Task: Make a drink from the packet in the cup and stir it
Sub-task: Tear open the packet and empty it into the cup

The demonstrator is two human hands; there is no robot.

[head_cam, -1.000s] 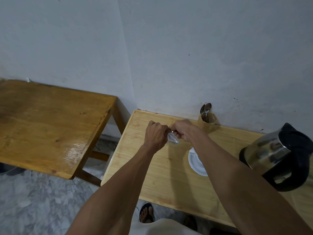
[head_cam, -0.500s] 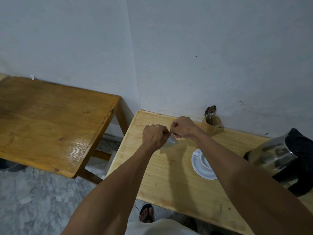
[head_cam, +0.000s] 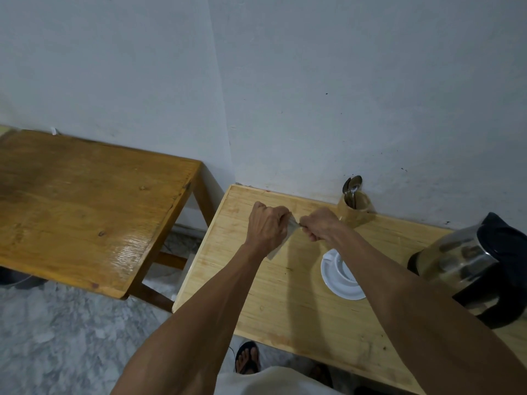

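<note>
- We have the packet (head_cam: 281,241) pinched between both hands above the far left part of the pale counter (head_cam: 285,309). The left hand (head_cam: 266,228) is clenched on its body and the right hand (head_cam: 319,225) is clenched on its top edge.
- We judge the step in hand to be tearing the packet open, with nothing yet poured.
- To do it well, we should keep the two pinches close together at the top edge, so the tear starts at one spot rather than stretching the film.
- We should pull the right hand toward us and the left away in a short shear, keeping the packet's body upright so no powder escapes.
- It would help to bring the packet over the cup (head_cam: 346,270) before the tear runs through, as it now hangs left of it and any spill would land on wood.
- The packet looks thin, pale and crinkly, probably foil or plastic film, with its lower corner hanging free below the left hand.
- The cup is white, round and glossy, and it sits on a matching saucer (head_cam: 330,276) near the counter's middle.
- The kettle (head_cam: 473,269) at the right edge has a shiny steel body with a black lid and base.
- A tan cylindrical holder (head_cam: 356,210) with metal spoons (head_cam: 352,186) stands at the back edge against the wall.
- The counter is light, fine-grained wood with a matte surface.
</note>
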